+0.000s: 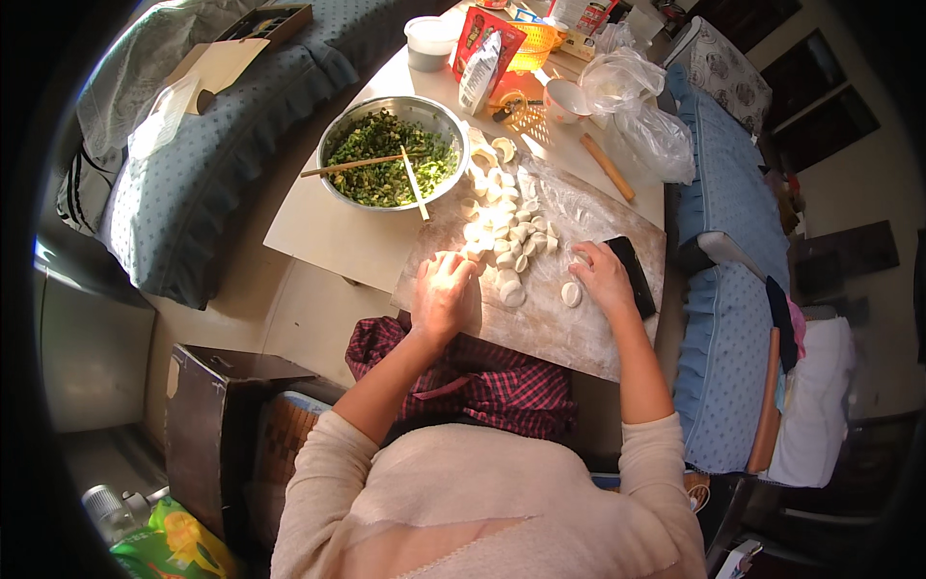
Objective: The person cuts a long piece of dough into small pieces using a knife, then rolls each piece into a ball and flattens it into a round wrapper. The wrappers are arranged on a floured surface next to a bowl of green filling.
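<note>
A floured wooden board (579, 333) lies before me, with a heap of small cut dough pieces (522, 235) on it. My left hand (443, 293) rests at the board's near left, its fingers curled down by the heap's edge. What is under those fingers is hidden. On the right, my right hand (602, 279) bends its fingers over the board, a pale bit of dough just at the fingertips. A flattened round dough piece (571, 294) lies beside its thumb. Another flattened dough disc (512, 293) sits between the hands. Right of my right hand is a dark flat rectangular object (632, 276).
A steel bowl (327, 181) holds chopped green filling, with chopsticks (354, 166) across it. Beyond the board are a wooden rolling pin (608, 168), a bowl (566, 101), plastic bags (636, 123), a red pouch (486, 43) and a lidded tub (430, 45). Covered sofas flank the table.
</note>
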